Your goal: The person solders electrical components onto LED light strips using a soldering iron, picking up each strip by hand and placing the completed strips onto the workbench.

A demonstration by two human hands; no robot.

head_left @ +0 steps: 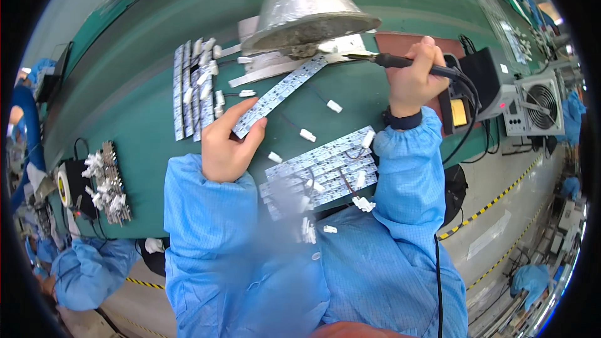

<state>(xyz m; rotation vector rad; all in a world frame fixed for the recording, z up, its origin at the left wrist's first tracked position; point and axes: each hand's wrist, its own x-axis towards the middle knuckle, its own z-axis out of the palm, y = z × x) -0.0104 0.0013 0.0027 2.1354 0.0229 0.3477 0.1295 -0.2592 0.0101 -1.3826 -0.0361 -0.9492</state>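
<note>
My left hand (228, 147) is closed on the near end of a long white LED circuit strip (283, 92), thumb on one side and fingers on the other. The strip slants up to the right, its far end close under a foil-covered fume hood (307, 9). In my right hand (416, 81) is a black soldering iron (395, 61), gripped by its handle. Its tip points left, near the strip's far end; whether they touch I cannot tell. Thin wires with white connectors (334, 106) lie beside the strip.
A stack of LED strips (322, 163) with connectors lies near my body. More strips (181, 91) lie at the left, past a pile of white connectors (103, 181). At the right stand a soldering station (488, 78), yellow sponge (459, 112) and fan unit (539, 105). A co-worker's blue sleeve (87, 272) shows lower left.
</note>
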